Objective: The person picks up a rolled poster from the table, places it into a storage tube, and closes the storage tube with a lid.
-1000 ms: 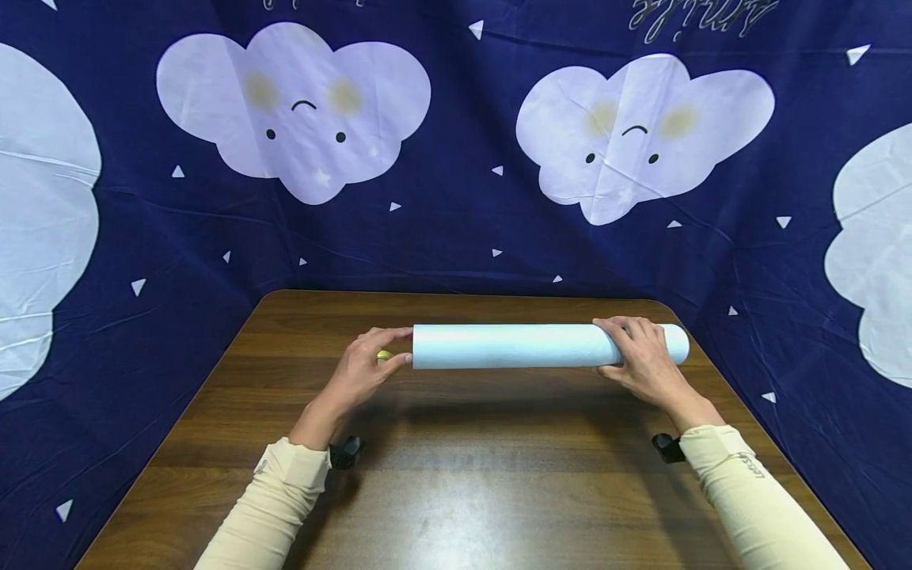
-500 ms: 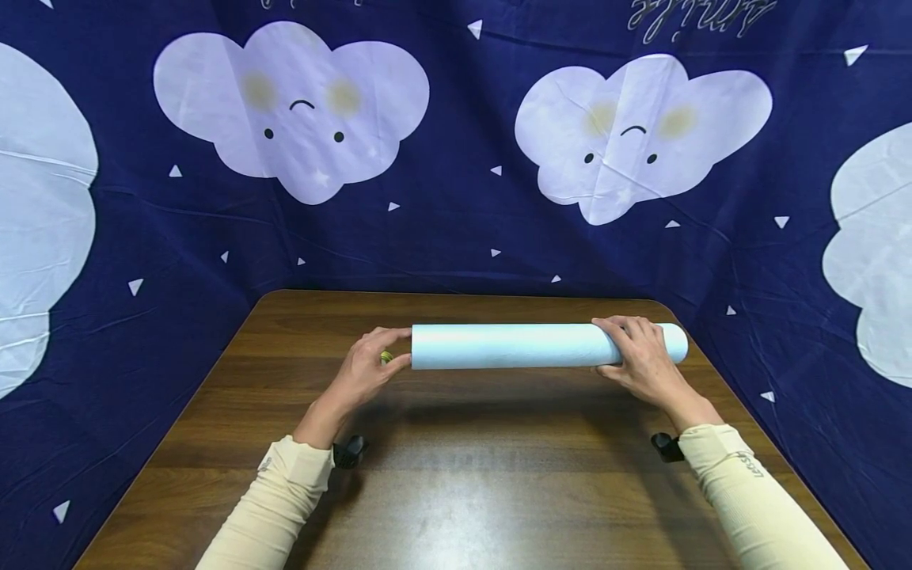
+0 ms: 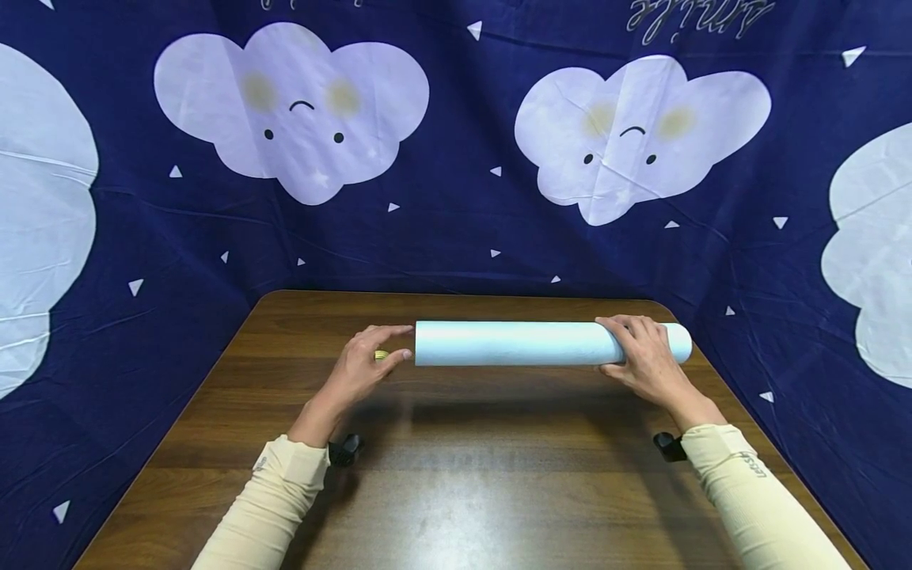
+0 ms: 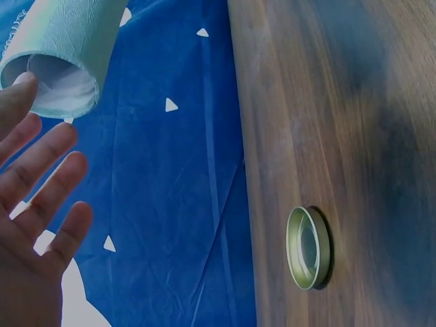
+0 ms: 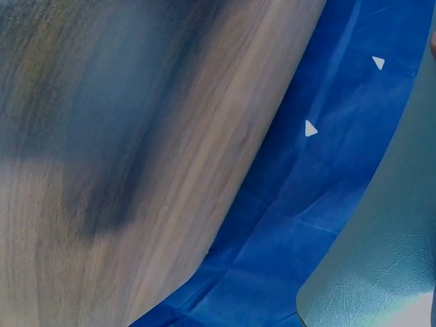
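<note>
A long pale blue tube (image 3: 506, 343) is held level above the table. My right hand (image 3: 644, 360) grips it from above near its right end. In the left wrist view, the tube's left end (image 4: 82, 54) is uncapped, and something whitish shows inside. My left hand (image 3: 363, 364) is beside that end, thumb and fingers spread, with a narrow gap to the rim in the head view. Nothing is seen in its grasp. A round gold-coloured metal lid (image 4: 310, 246) lies on the table; between the left fingers in the head view, only a bit of it shows.
The brown wooden table (image 3: 456, 459) stretches below both hands, its far edge close behind the tube. A dark blue cloth (image 3: 463, 229) printed with clouds and white triangles hangs behind and at the sides.
The tube and right hand have shifted slightly right and up. The left fingertips, at the tube's end before, now sit a little apart from it. The lid still lies on the table.
</note>
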`<state>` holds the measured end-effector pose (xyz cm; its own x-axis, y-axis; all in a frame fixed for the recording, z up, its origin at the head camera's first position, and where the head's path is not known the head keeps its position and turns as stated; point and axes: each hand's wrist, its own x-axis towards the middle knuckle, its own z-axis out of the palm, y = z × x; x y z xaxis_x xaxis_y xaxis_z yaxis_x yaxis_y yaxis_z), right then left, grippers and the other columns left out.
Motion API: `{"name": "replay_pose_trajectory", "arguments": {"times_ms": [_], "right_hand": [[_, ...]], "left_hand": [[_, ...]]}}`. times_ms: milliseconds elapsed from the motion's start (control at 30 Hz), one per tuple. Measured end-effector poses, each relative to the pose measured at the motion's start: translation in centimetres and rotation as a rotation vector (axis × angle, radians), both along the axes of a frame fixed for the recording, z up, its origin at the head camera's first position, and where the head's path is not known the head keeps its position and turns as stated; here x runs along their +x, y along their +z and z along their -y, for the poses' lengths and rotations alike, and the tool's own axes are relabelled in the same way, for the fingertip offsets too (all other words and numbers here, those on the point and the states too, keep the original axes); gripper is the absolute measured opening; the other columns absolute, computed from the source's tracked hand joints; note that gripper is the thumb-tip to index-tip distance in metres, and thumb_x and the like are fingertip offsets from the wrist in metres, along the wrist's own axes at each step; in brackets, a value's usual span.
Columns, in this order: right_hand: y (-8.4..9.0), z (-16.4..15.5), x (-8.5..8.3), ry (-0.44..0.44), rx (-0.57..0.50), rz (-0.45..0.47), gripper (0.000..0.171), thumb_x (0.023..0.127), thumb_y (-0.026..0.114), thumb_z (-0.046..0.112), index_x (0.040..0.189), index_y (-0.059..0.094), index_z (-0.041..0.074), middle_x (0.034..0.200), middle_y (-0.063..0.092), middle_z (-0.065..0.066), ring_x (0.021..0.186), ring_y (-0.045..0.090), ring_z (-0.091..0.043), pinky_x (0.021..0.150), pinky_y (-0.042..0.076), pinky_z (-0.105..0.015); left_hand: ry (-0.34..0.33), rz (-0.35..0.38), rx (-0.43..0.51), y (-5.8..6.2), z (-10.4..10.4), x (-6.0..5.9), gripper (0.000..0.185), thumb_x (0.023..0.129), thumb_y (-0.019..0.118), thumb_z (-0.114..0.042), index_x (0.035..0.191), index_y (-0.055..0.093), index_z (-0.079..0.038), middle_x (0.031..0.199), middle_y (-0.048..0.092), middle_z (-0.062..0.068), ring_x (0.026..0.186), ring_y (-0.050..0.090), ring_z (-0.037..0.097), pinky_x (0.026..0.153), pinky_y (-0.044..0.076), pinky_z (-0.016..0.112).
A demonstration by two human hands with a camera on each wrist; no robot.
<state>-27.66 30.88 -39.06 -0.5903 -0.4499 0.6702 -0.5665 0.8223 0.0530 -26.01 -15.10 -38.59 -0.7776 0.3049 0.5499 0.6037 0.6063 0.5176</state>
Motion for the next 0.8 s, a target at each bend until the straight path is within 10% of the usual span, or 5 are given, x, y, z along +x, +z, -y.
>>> {"name": "replay_pose_trajectory", "arguments": {"times_ms": [800], "right_hand": [[-0.1,-0.1,0.4,-0.009,-0.007,0.011,0.083,0.051,0.089,0.018,0.126,0.056,0.01,0.114,0.057,-0.015,0.1,0.052,-0.037,0.083,0.036,-0.055]], "left_hand": [[0.25,0.217,-0.139,-3.1,1.9,-2.7,0.048,0.087,0.066,-0.03,0.127,0.056,-0.005,0.13,0.058,0.018,0.122,0.049,0.039,0.103,0.037,0.056]]}}
